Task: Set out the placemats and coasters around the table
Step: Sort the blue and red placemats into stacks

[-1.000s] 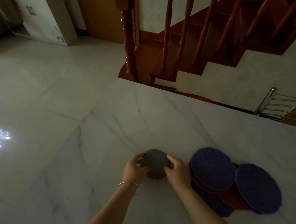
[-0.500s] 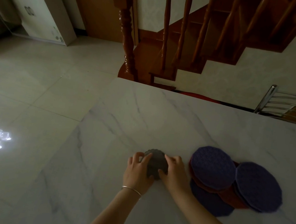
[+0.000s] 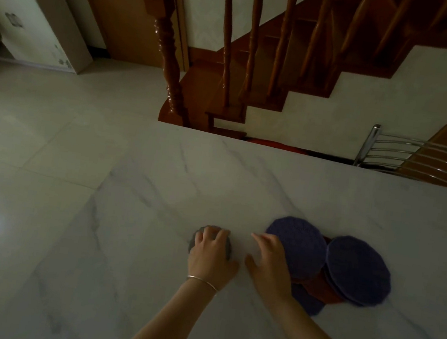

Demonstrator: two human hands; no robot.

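A small round grey coaster (image 3: pixel 195 240) lies flat on the white marble table (image 3: pixel 244 177). My left hand (image 3: pixel 212 253) rests on top of it, fingers curled over its far edge, hiding most of it. My right hand (image 3: pixel 269 263) hovers just to the right with fingers spread, holding nothing, its edge over a pile of round mats. The pile has a purple mat (image 3: pixel 303 245) on the left, a second purple mat (image 3: pixel 357 269) on the right, a red-brown mat (image 3: pixel 320 291) under them and another purple one (image 3: pixel 308 304) at the bottom.
A metal chair back (image 3: pixel 417 158) stands at the table's far right edge. Beyond the far edge rises a wooden staircase (image 3: pixel 227 84) with turned balusters. A pale cabinet (image 3: pixel 28 24) stands across the tiled floor at the left.
Both hands held the grey coaster before. The left hand has slid it slightly left and lies over it; the right hand has let go and moved right toward the mat pile.
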